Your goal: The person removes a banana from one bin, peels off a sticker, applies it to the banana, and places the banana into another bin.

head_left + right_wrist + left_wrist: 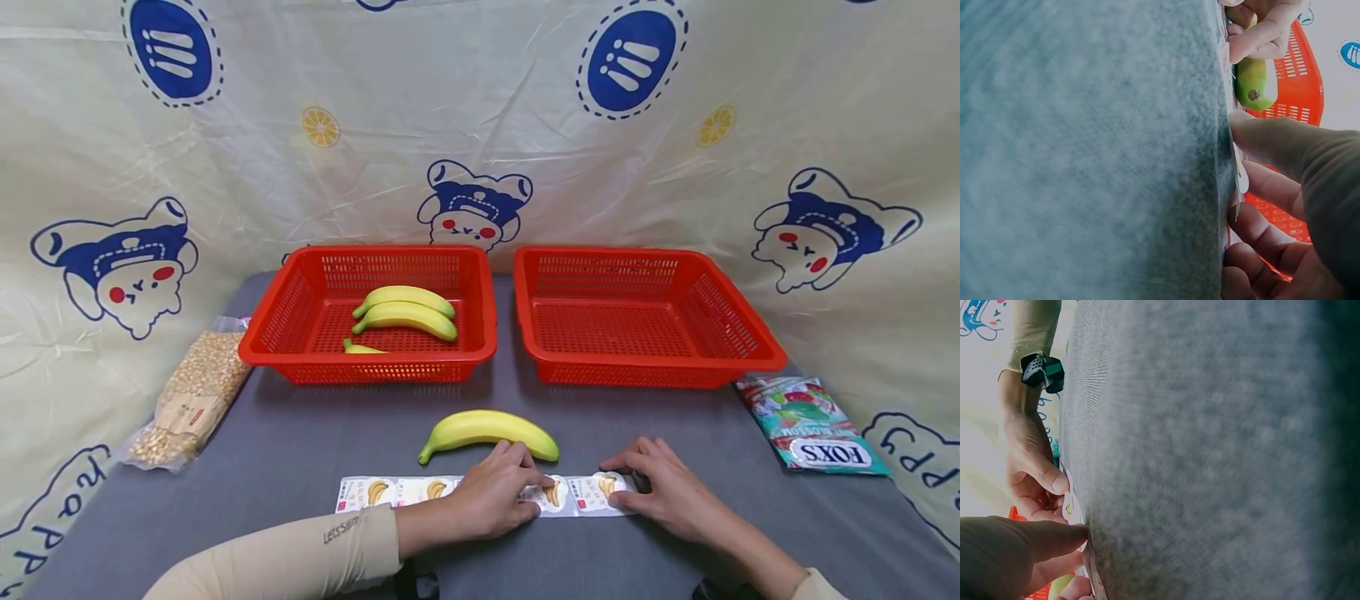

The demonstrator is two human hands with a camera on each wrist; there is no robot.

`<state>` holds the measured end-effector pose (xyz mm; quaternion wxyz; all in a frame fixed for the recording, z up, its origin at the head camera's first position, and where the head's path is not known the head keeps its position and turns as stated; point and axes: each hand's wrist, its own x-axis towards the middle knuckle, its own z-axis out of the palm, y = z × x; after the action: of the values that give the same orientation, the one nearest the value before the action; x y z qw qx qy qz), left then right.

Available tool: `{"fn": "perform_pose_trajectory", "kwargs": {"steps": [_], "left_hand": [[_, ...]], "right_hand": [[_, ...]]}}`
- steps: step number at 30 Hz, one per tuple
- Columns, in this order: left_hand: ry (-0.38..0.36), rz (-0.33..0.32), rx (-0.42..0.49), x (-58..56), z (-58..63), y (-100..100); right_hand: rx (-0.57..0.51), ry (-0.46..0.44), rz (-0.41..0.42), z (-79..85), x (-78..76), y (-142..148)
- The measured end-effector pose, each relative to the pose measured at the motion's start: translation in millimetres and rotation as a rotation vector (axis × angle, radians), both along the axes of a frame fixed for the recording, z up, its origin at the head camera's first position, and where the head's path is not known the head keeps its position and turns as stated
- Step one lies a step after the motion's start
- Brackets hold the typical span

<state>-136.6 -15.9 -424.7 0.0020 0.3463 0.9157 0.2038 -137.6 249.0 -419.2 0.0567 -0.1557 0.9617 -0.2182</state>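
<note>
A strip of white banana stickers [367, 493] lies flat on the grey table, in front of a single yellow banana [487, 429]. My left hand [491, 492] holds the strip near its middle, thumb and index finger on it. At the strip's right end, my right hand [663, 492] has its thumb and fingers around the last sticker [596, 492]. The right wrist view shows a white sticker edge [1242, 177] standing up between those fingers. Part of the strip is hidden under the left hand.
Behind the banana stand two red baskets; the left basket [367, 372] holds several bananas [405, 317], the right basket [652, 372] shows its bare floor. A bag of grains [198, 387] lies at left, a FOX'S candy bag [813, 425] at right. A printed curtain [480, 108] hangs behind.
</note>
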Motion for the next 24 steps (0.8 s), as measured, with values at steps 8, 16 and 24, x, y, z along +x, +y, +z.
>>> {"fn": "perform_pose_trajectory", "kwargs": {"steps": [8, 16, 24], "left_hand": [[-0.005, 0.002, -0.005, 0.9, 0.0, 1.0], [-0.020, 0.000, -0.003, 0.8, 1.6, 0.6], [-0.022, -0.008, -0.006, -0.1, 2.1, 1.1]], "right_hand": [[0.005, 0.029, -0.016, -2.6, 0.8, -2.4], [-0.027, 0.043, -0.013, -4.2, 2.2, -3.3], [-0.155, 0.044, 0.043, -7.3, 3.3, -2.3]]}}
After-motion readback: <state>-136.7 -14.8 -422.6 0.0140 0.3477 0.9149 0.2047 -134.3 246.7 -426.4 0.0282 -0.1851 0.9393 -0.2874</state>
